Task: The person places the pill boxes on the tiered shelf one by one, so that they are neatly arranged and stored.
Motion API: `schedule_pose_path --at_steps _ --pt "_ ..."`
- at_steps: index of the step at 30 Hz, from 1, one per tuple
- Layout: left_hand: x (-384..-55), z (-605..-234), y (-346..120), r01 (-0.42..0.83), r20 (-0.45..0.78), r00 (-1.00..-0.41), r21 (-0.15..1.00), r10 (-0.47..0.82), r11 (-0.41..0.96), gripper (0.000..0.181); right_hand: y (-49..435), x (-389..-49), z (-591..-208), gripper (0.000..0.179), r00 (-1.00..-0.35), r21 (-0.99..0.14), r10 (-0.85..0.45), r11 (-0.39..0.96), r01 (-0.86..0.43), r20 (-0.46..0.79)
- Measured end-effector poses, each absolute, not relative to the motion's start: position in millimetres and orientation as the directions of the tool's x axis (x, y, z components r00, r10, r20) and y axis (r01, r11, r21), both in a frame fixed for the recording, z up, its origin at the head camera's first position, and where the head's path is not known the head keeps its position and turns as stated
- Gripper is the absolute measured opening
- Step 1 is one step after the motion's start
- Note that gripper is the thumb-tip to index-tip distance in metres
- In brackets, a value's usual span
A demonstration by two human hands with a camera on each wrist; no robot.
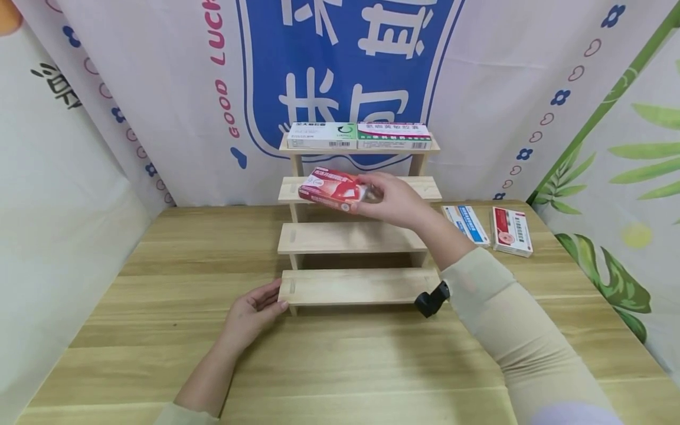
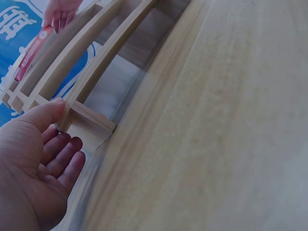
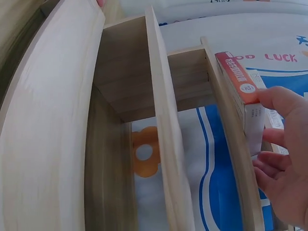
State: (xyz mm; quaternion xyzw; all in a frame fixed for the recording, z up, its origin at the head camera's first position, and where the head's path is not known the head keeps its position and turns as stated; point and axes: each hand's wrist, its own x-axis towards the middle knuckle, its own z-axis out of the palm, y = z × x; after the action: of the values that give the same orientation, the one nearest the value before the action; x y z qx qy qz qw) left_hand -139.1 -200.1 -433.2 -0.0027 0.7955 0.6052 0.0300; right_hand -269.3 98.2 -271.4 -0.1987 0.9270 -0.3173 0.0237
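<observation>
A red medicine box (image 1: 332, 189) is pinched at its right end by my right hand (image 1: 390, 199), over the left part of the second shelf from the top. In the right wrist view the thumb of my right hand (image 3: 284, 144) presses the orange-red end of the box (image 3: 243, 91). My left hand (image 1: 255, 313) grips the left end of the bottom step of the wooden stepped rack (image 1: 356, 286). From the left wrist view, the thumb of my left hand (image 2: 43, 159) lies on top of the board, with fingers below.
On the top shelf stand a white-green box (image 1: 322, 136) and a white-pink-green box (image 1: 394, 136), side by side. Right of the rack, a blue-white box (image 1: 466, 224) and a red-white box (image 1: 511, 230) lie on the wooden table (image 1: 159, 330). A printed cloth (image 1: 478, 88) hangs behind.
</observation>
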Motion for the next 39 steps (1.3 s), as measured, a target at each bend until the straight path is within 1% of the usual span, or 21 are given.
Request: schedule_pose_path --at_steps 5,8,11,19,26,33,39 --pt "-139.6 -433.6 -199.8 -0.037 -0.047 -0.998 0.964 0.035 0.264 0.054 100.7 -272.0 -278.4 0.061 -0.937 -0.647 -0.327 0.689 -0.327 0.125" --pt "-139.7 -433.9 -199.6 -0.034 -0.044 -0.998 0.963 0.033 0.266 0.054 98.9 -273.1 -281.8 0.052 -0.940 -0.648 -0.308 0.688 -0.326 0.145" --pt "-139.8 -434.0 -199.6 -0.033 -0.042 -0.999 0.962 0.030 0.270 0.053 94.9 -274.3 -284.0 0.047 -0.946 -0.636 -0.287 0.705 -0.315 0.150" --pt "-140.5 -434.1 -200.1 -0.034 -0.045 -0.999 0.962 0.032 0.272 0.054 86.4 -273.3 -283.3 0.046 -0.960 -0.623 -0.249 0.732 -0.275 0.132" --pt "-139.5 -433.3 -199.9 -0.039 -0.051 -0.998 0.962 0.036 0.271 0.055 88.7 -271.1 -284.5 0.049 -0.960 -0.657 -0.246 0.704 -0.270 0.130" --pt "-139.8 -433.9 -199.5 -0.043 -0.054 -0.998 0.964 0.036 0.263 0.054 114.9 -263.5 -284.8 0.050 -0.953 -0.677 -0.231 0.671 -0.302 0.196" --pt "-140.2 -433.8 -199.4 -0.049 -0.059 -0.998 0.962 0.029 0.268 0.054 149.4 -256.4 -287.6 0.053 -0.960 -0.688 -0.210 0.669 -0.281 0.188"
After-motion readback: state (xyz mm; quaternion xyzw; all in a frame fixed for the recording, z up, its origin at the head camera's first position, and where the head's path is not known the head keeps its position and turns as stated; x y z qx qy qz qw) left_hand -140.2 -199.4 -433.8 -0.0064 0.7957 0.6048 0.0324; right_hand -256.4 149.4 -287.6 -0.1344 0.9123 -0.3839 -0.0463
